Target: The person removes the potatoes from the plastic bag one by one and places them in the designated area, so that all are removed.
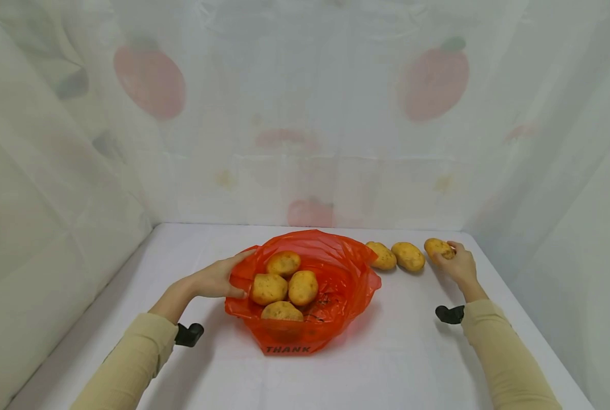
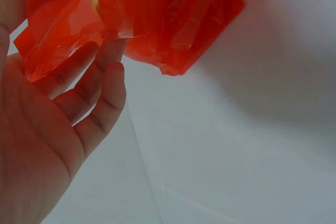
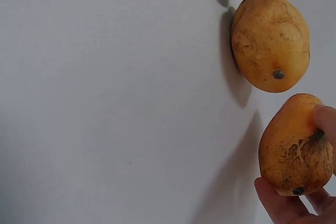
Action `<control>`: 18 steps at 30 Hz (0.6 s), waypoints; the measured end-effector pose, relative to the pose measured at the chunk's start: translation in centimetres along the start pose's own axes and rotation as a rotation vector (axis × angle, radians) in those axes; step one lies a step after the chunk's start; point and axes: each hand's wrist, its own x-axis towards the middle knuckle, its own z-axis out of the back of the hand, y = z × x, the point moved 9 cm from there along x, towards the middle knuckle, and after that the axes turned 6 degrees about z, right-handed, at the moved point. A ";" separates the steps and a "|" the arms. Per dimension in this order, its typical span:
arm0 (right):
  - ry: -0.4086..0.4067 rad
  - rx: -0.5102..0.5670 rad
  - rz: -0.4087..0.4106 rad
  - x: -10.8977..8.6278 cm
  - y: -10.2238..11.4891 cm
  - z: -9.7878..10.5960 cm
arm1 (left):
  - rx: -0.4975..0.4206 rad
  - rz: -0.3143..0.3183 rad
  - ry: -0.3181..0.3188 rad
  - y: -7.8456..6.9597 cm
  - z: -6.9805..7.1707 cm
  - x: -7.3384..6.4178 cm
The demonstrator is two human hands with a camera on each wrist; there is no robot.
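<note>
An orange plastic bag lies open on the white table with several yellow-brown potatoes inside. My left hand holds the bag's left rim; in the left wrist view its fingers press the orange film. Three potatoes lie in a row to the bag's right. My right hand grips the rightmost potato, seen close in the right wrist view as a potato pinched between my fingertips. The middle potato and the left one rest untouched.
Thin white curtains with faded fruit prints close in the table at the back and both sides. The right table edge runs just beyond my right hand. Bare tabletop stretches in front of the bag toward me.
</note>
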 end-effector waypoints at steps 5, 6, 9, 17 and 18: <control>-0.008 -0.023 -0.005 -0.1 -0.2 0.0 | -0.001 -0.009 0.001 -0.1 -0.1 0.0; -0.007 -0.026 -0.008 -0.1 -0.3 -0.1 | -0.001 -0.010 0.001 -0.1 -0.1 0.0; -0.006 -0.036 -0.015 -0.1 -0.5 -0.1 | -0.002 -0.011 0.000 0.0 0.0 0.0; 0.010 -0.017 -0.013 0.2 -0.6 -0.5 | 0.000 -0.014 -0.002 -0.2 0.1 0.0; 0.011 -0.018 -0.006 0.2 -0.6 -0.5 | 0.002 -0.014 -0.003 -0.2 0.1 0.0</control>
